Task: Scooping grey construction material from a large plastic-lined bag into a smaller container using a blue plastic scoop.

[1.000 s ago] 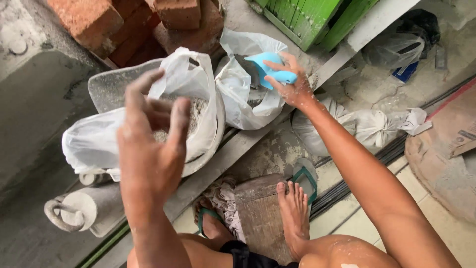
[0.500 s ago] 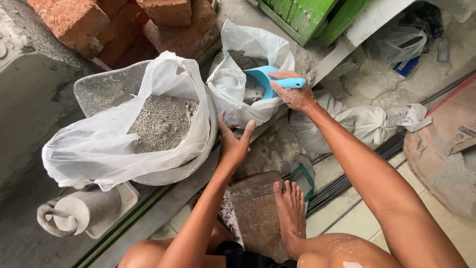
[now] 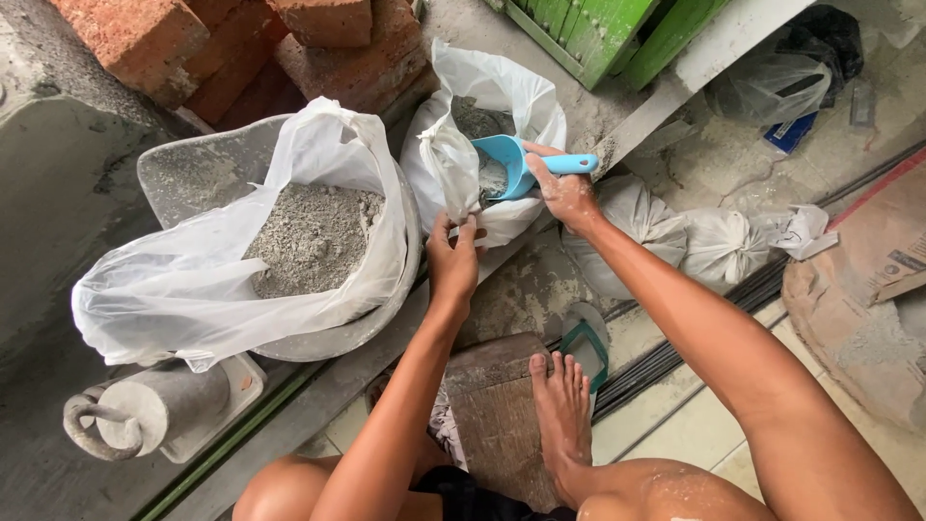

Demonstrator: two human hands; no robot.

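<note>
Head view: two bare hands at an open white plastic bag of grey powder (image 3: 502, 116).

The right hand (image 3: 564, 193) is closed around the handle of a light-blue plastic scoop (image 3: 511, 166), its bowl inside the bag mouth. The left hand (image 3: 453, 259) pinches the bag's near edge just below. Left of it, a grey basin lined with white plastic (image 3: 289, 241) holds more powder.

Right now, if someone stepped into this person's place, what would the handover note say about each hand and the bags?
Right hand: holds the blue scoop by its handle, bowl loaded with grey powder, inside the smaller white bag.
Left hand: grips that bag's front edge.
Large white bag, in the grey pan, already holds a heap of powder.
Scoopful not yet moved.
</note>
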